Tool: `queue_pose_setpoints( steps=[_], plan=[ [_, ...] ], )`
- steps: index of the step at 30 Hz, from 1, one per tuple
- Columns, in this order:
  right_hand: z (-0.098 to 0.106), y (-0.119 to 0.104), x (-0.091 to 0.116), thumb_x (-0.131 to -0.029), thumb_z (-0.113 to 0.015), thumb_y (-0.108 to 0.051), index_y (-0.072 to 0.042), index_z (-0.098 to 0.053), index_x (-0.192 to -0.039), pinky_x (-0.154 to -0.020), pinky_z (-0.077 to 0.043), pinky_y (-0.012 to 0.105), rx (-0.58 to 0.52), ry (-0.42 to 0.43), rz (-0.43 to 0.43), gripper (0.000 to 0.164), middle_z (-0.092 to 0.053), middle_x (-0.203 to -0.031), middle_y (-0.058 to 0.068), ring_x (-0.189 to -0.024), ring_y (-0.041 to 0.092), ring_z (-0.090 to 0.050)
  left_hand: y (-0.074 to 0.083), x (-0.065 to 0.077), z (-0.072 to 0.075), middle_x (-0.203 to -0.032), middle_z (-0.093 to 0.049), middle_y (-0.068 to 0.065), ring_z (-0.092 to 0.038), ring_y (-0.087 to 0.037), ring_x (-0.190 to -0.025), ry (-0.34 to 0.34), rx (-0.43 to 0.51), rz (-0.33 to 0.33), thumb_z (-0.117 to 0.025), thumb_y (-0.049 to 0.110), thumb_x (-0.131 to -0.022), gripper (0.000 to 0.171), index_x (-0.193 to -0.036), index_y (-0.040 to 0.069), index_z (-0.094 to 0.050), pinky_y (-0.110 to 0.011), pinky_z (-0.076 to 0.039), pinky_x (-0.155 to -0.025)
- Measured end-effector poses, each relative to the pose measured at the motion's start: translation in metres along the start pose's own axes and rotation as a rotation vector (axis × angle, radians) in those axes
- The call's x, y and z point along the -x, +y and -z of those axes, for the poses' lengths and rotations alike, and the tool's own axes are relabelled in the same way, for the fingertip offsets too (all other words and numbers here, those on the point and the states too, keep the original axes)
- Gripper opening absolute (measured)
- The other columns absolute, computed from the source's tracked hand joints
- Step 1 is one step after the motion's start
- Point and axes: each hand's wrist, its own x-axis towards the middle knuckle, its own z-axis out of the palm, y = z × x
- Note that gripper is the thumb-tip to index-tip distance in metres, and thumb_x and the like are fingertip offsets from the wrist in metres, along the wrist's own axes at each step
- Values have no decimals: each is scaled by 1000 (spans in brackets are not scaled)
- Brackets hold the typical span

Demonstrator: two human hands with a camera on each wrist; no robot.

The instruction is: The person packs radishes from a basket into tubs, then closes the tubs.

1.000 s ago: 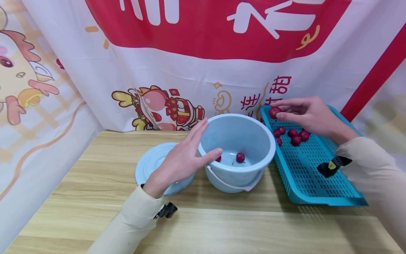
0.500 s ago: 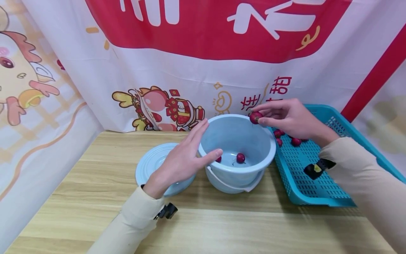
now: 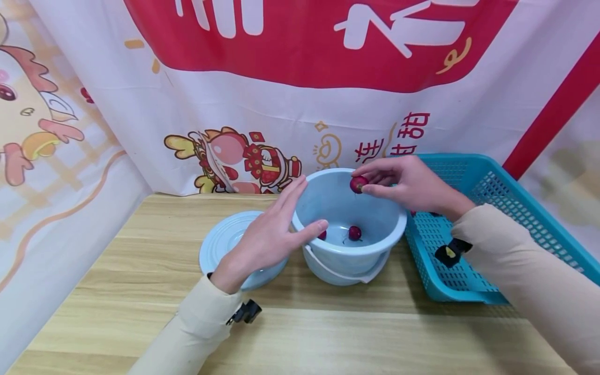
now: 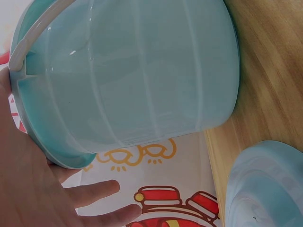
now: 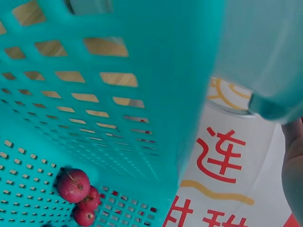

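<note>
A round red radish (image 3: 359,184) with a green top is pinched between the thumb and fingertips of my right hand (image 3: 405,182). That hand hangs over the right rim of the light blue bucket (image 3: 347,263). Inside the bucket, a radish (image 3: 354,233) lies on the bottom, and another (image 3: 322,235) shows partly behind my left thumb. My left hand (image 3: 269,234) rests at the bucket's left rim with straight, spread fingers. In the left wrist view its fingers (image 4: 97,191) reach past the rim beside the bucket wall. The right wrist view catches only an edge of the right hand.
Right of the bucket stands a teal perforated basket (image 3: 433,278), partly covered by my right arm; several radishes (image 5: 74,186) lie in it. A light blue lid (image 3: 213,250) lies on the wooden table (image 3: 140,291) under my left hand. A printed cloth (image 3: 281,114) hangs behind.
My right hand has carried the radish leftward from above the basket to over the bucket's opening. The left hand has stayed at the rim.
</note>
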Motion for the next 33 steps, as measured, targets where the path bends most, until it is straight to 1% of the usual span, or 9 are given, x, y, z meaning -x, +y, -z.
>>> queue_pose_setpoints(
  steps=[5,8,12,14,18,24,30,33],
  plan=[
    [-9,2,-2,-88,-86,-12,-16,-74,-135,-82,-65,29,46,16,72,48,-79,-120,9,-99,22,-77,-1,0,0,-180,-6,17,-30,-29,-163,-3,-2,2,-49,81,-95,97,-171,38,-9,-71,-39,-119],
    [-13,3,-3,-87,-88,-12,-16,-75,-134,-84,-67,36,64,27,93,49,-79,-121,7,-98,21,-77,-1,0,0,-180,-6,15,-30,-29,-163,-3,-1,3,-49,81,-95,97,-171,38,-9,-71,-39,-119],
    [-15,3,-3,-85,-89,-12,-18,-75,-133,-86,-67,44,96,9,116,50,-78,-124,5,-100,20,-77,-1,0,0,-180,-6,14,-30,-29,-163,-6,0,4,-49,80,-95,96,-171,38,-9,-71,-39,-119],
    [-16,3,-3,-85,-89,-13,-18,-75,-133,-85,-67,46,117,-8,130,50,-78,-126,6,-102,22,-77,-1,0,0,-180,-6,15,-31,-29,-163,-6,0,3,-49,80,-95,96,-171,38,-9,-71,-39,-119],
    [-19,3,-3,-85,-90,-14,-19,-75,-133,-85,-67,45,149,-27,149,50,-78,-127,6,-103,23,-76,-1,0,-1,-180,-6,14,-31,-29,-163,-5,-1,-1,-49,80,-95,97,-172,37,-9,-71,-40,-119],
    [-21,2,-2,-84,-90,-14,-20,-76,-132,-84,-66,41,181,-8,171,50,-78,-126,4,-100,19,-75,0,-1,-1,-180,-7,13,-32,-29,-162,-2,-6,-4,-48,81,-95,96,-172,37,-9,-70,-41,-118],
    [-21,3,-1,-86,-90,-15,-20,-76,-133,-84,-66,44,197,-11,185,50,-77,-128,6,-100,21,-75,1,-1,-1,-180,-7,13,-32,-29,-162,-3,-4,-2,-48,81,-95,96,-172,37,-9,-70,-41,-118],
    [-21,2,-1,-87,-89,-18,-20,-75,-134,-86,-66,47,203,-22,190,48,-77,-129,7,-105,24,-75,1,0,0,-180,-6,15,-31,-29,-162,-3,-1,1,-48,81,-95,96,-171,38,-9,-70,-41,-118]
  ],
)
